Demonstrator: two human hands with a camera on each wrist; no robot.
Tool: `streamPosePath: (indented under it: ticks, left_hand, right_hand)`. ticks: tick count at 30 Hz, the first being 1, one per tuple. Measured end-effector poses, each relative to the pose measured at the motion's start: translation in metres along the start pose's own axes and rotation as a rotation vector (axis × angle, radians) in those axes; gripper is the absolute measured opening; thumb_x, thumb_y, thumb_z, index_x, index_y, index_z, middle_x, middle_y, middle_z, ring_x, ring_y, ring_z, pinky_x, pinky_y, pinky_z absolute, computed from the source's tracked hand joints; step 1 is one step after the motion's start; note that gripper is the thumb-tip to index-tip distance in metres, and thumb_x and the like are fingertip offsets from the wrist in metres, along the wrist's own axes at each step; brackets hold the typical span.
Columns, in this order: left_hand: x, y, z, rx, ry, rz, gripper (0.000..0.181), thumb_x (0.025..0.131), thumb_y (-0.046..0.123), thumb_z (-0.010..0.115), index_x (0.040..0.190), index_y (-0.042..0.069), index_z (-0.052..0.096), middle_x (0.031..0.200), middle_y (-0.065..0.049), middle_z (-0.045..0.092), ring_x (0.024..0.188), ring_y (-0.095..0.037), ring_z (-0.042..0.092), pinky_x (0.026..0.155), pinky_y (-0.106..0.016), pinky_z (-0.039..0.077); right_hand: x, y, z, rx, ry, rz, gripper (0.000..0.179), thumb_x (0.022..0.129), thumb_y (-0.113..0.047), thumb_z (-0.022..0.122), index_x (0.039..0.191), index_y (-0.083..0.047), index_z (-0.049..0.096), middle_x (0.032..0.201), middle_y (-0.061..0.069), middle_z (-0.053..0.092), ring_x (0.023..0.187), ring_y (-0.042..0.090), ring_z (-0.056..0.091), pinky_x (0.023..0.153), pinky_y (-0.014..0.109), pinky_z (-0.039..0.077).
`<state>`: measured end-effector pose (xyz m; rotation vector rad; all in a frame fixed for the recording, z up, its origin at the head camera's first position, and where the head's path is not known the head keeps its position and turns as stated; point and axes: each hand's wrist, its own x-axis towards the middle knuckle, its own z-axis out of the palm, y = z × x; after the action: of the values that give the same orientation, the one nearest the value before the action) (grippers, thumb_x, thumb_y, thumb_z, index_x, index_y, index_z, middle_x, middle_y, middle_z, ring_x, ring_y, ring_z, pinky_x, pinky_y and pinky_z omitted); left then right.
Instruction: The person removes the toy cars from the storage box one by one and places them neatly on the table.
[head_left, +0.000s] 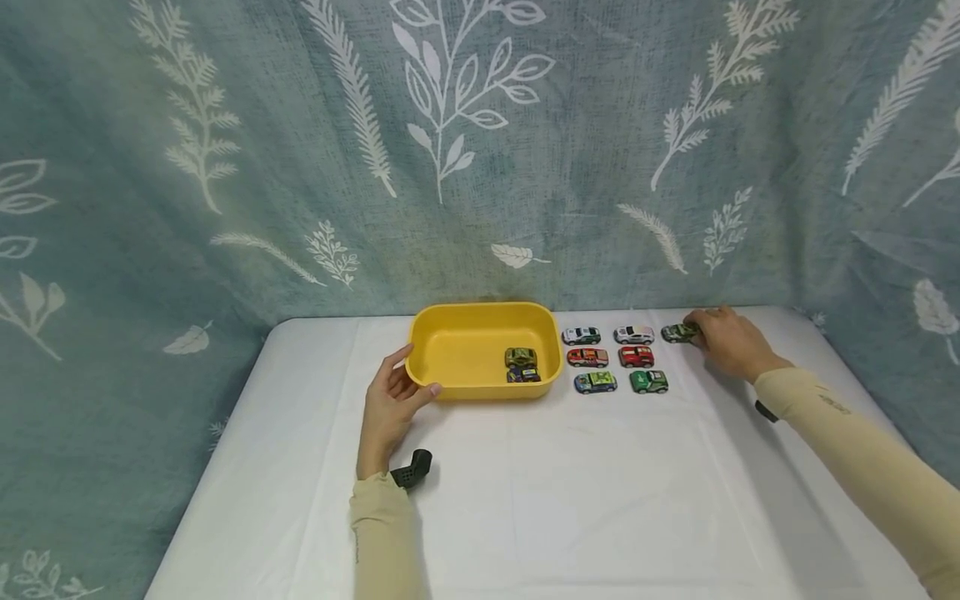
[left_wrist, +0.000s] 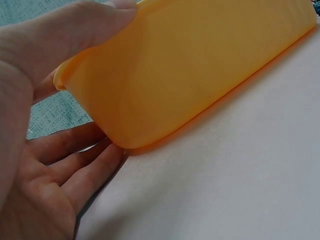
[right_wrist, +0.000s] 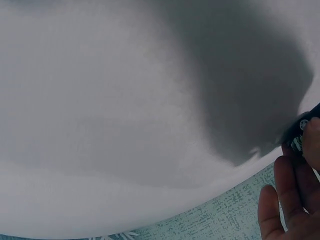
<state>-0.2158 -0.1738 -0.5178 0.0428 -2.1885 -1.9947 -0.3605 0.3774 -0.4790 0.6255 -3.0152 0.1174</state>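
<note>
My left hand (head_left: 388, 408) holds the left front corner of a yellow plastic bin (head_left: 465, 392). In the left wrist view the thumb lies along the bin's upper edge, and the other fingers (left_wrist: 95, 172) touch its end. Two toy cars, one olive (head_left: 521, 357) and one dark blue (head_left: 523, 375), sit inside at the bin's right end. At the table's far right, my right hand (head_left: 731, 340) pinches a dark green camouflage toy car (head_left: 678, 332), whose right end the fingers hide. Only a dark part of that car (right_wrist: 298, 142) shows in the right wrist view.
Between bin and right hand stand several toy cars in two columns: white-green (head_left: 581, 336), orange-red (head_left: 587, 357), blue-lime (head_left: 596, 382), white (head_left: 633, 335), red (head_left: 637, 357) and green (head_left: 648, 382). A white cloth covers the table (head_left: 525, 500). A leaf-patterned curtain (head_left: 480, 250) hangs behind.
</note>
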Motion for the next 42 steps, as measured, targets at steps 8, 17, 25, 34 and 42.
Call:
streamPosePath:
  ticks: [8,17,25,34,42]
  left_hand:
    - [0.002,0.0,-0.001,0.003,-0.001,-0.005,0.083,0.083,0.02,0.094,0.156,0.021,0.053,0.145,-0.021,0.062,0.135,-0.036,0.063,0.116,-0.049,0.052]
    - [0.005,0.002,0.002,0.006,0.004,-0.014,0.08,0.084,0.017,0.092,0.155,0.022,0.054,0.143,-0.02,0.064,0.133,-0.035,0.064,0.116,-0.046,0.053]
    - [0.005,0.004,0.0,0.005,-0.003,-0.006,0.082,0.084,0.017,0.093,0.155,0.022,0.053,0.144,-0.021,0.063,0.134,-0.036,0.063,0.116,-0.047,0.052]
    - [0.001,0.003,-0.003,0.015,0.005,-0.035,0.083,0.083,0.016,0.093,0.156,0.023,0.053,0.144,-0.02,0.063,0.135,-0.036,0.063,0.117,-0.047,0.052]
    - [0.0,0.0,-0.001,0.003,0.006,-0.015,0.083,0.083,0.015,0.093,0.156,0.023,0.054,0.144,-0.02,0.063,0.135,-0.035,0.063,0.116,-0.047,0.052]
  right_hand:
    - [0.003,0.0,-0.001,-0.035,-0.039,-0.01,0.05,0.094,-0.004,0.076,0.139,0.007,0.058,0.128,0.038,0.065,0.115,0.058,0.06,0.092,0.072,0.052]
    - [0.01,-0.006,-0.026,-0.042,-0.105,0.019,0.073,0.091,-0.012,0.08,0.151,0.008,0.043,0.137,0.043,0.056,0.121,0.064,0.054,0.1,0.075,0.048]
    - [0.033,-0.041,-0.061,0.007,-0.031,0.051,0.07,0.1,-0.039,0.075,0.15,0.004,0.049,0.15,0.044,0.04,0.135,0.065,0.038,0.108,0.08,0.037]
    - [0.056,-0.13,-0.066,0.13,0.017,-0.041,0.056,0.095,-0.056,0.075,0.127,-0.01,0.073,0.151,0.031,0.045,0.136,0.052,0.038,0.109,0.076,0.037]
    - [0.067,-0.191,-0.04,0.324,-0.04,-0.211,0.04,0.095,-0.046,0.079,0.12,-0.014,0.077,0.156,0.028,0.045,0.14,0.049,0.038,0.113,0.073,0.033]
